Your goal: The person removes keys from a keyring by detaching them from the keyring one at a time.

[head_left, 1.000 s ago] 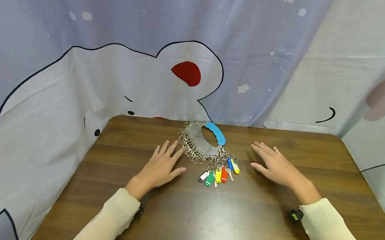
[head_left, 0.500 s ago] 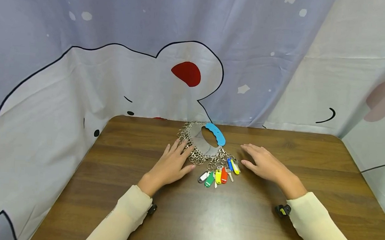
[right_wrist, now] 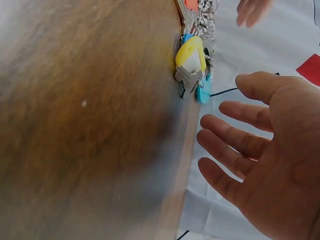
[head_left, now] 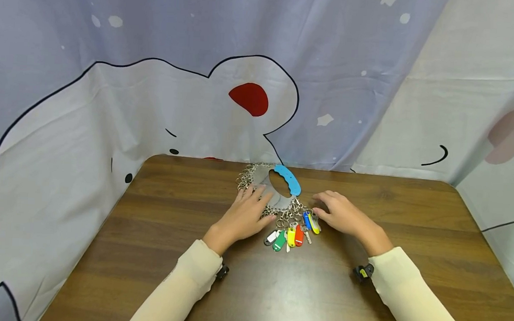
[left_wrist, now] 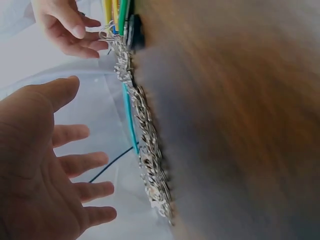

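Note:
A large key holder, a crescent-shaped grey metal plate [head_left: 261,175] with a blue grip handle [head_left: 289,179], lies flat near the table's back edge. Metal clips and rings [left_wrist: 145,135] fringe its outer curve. Keys with coloured tags hang from the near end, among them a green tag [head_left: 280,241], a red tag [head_left: 299,235] and a blue tag [head_left: 307,220]. My left hand [head_left: 242,219] hovers over the left part of the fringe, fingers spread, hiding some rings. My right hand [head_left: 344,215] is just right of the yellow tag [right_wrist: 192,52], its fingers loosely bent and holding nothing.
The brown wooden table [head_left: 285,296] spreads out around the key holder. Directly behind its back edge hangs a printed curtain [head_left: 190,105]. Small dark devices, such as the right wrist device [head_left: 363,273], are strapped at both cuffs.
Both hands have moved inward toward the key holder: the left hand rightward over its fringe, the right hand leftward toward the tags. The key holder and keys have stayed in place.

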Tool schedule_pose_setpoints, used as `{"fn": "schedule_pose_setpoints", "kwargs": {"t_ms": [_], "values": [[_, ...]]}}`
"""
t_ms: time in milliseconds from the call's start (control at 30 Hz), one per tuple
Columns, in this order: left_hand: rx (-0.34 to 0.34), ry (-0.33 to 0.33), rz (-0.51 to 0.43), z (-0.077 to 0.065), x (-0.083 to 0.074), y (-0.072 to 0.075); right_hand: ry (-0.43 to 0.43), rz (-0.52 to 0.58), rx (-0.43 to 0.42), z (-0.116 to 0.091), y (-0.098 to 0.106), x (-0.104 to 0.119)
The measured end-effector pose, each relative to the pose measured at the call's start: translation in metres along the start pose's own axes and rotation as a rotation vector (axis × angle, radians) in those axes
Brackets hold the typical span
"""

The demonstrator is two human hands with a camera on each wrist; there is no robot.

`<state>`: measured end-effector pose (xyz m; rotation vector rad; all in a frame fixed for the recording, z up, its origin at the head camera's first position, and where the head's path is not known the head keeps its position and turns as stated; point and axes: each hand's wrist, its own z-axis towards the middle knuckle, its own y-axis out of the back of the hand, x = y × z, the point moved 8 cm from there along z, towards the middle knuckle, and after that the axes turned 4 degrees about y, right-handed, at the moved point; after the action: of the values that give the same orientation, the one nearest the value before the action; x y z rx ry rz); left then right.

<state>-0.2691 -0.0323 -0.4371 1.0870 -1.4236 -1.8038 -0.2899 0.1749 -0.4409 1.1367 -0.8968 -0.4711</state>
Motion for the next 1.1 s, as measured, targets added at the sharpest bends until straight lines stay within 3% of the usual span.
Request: {"fn": "schedule_pose_setpoints", "kwargs": {"t_ms": [400,767,1100], "values": [[0.003,-0.036,-0.013,0.026,-0.02,-0.003,-0.061,0.096,0.064,0.012,-0.011,-0.002],[0.008,-0.036,-0.067,0.05,-0.035,-0.012,-0.126,0.08,0.121,0.018,-0.015,-0.005],[0.083,0.003,-0.07,0.067,-0.048,-0.028,-0.169,0.081,0.175,0.021,-0.018,-0.008]]}}
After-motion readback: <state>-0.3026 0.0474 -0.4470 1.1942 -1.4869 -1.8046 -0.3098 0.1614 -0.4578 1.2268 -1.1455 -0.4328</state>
